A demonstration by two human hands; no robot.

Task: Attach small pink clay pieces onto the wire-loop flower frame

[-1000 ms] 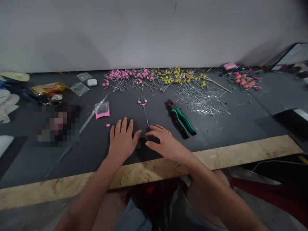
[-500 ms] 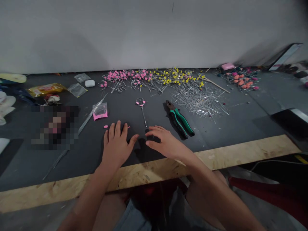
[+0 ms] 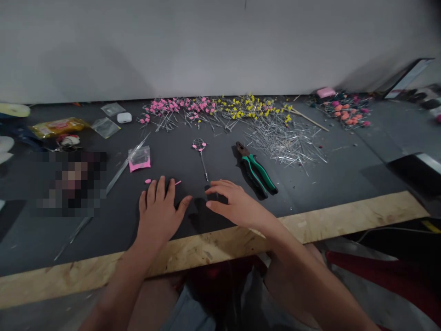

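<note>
My left hand [image 3: 156,211] lies palm down on the dark tabletop, fingers stretched and thumb out to the side. A thin pink clay strand [image 3: 178,182] shows beside its index finger; whether more of it runs under the fingers is hidden. Just beyond the fingertips sits a small pink clay bit [image 3: 148,181]. My right hand [image 3: 232,202] rests on its side, fingers loosely curved and thumb apart, nothing between them. In front of it lies a wire piece [image 3: 203,163] with a round looped head dotted pink. Green-handled pliers [image 3: 257,170] are to its right.
Pink-tipped wire pieces [image 3: 168,108], yellow-tipped ones [image 3: 250,108] and loose wires [image 3: 285,142] line the back. A bag of pink clay [image 3: 139,158] and long thin wires [image 3: 117,179] lie left. Orange-tipped pieces [image 3: 347,115] sit right. A wooden edge strip [image 3: 327,220] runs along the front.
My left hand has slid a little to the left, and more of the pink strand shows beside it. My right hand has hardly moved. The view has shifted slightly.
</note>
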